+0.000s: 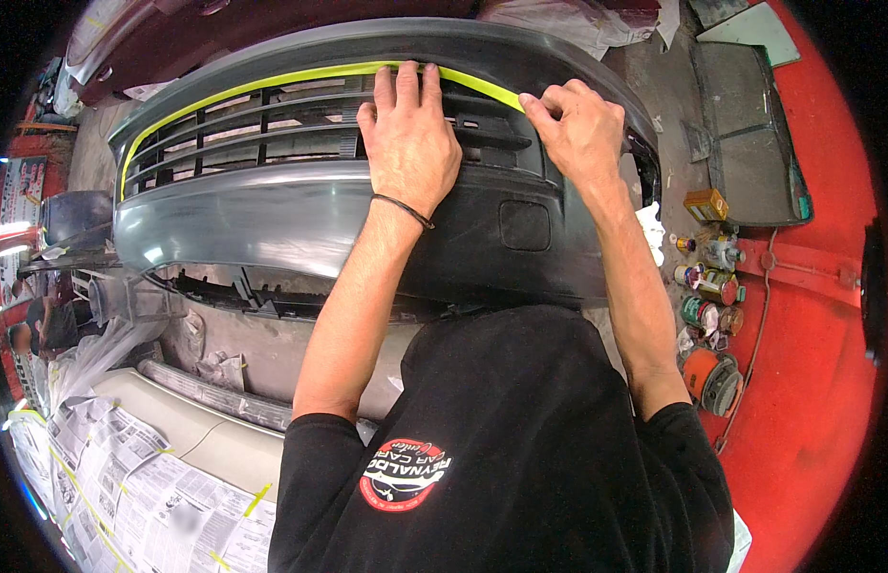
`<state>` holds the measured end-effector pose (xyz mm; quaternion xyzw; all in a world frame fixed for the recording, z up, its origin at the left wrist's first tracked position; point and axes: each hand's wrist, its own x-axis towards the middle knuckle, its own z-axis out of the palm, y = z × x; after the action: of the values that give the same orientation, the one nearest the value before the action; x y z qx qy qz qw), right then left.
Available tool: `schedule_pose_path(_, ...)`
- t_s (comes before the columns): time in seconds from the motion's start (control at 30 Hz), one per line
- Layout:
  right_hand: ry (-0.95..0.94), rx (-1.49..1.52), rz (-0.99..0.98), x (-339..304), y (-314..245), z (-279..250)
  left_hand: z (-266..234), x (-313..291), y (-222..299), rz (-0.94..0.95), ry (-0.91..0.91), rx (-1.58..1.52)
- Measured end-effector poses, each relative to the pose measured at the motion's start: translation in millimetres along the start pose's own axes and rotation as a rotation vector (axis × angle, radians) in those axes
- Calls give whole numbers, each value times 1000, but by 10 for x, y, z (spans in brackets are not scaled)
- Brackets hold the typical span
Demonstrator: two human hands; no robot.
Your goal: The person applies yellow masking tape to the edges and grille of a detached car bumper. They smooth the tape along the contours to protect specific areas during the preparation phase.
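A black car bumper (272, 218) lies across the view in front of me, with a slatted grille opening (264, 127) in its upper part. Bright yellow-green masking tape (480, 87) follows the upper and left edge of that opening. My left hand (410, 143) lies over the grille, fingers stretched out, fingertips pressing on the tape near the top middle. To the right, my right hand (582, 129) is closed in a pinch on the tape's end, and the stretch between my hands looks taut. Whether a roll sits inside the right hand is hidden.
Several cans (717, 286) and an orange-and-black round tool (713, 380) stand along the red surface (797, 382) at right. A dark panel (757, 134) lies farther up. Newspaper-masked parts (176, 506) are at lower left. Another person (54, 325) shows at the far left.
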<state>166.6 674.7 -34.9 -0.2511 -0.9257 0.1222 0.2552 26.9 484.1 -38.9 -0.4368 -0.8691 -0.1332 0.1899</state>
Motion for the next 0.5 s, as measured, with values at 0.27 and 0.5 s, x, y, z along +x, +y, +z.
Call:
schedule_pose_path(0.27, 27, 1, -53, -30, 8, 21, -51, 43, 2, 25, 47, -93)
schedule_pose_path(0.5, -65, 55, 24, -52, 12, 20, -71, 123, -387, 13, 101, -68)
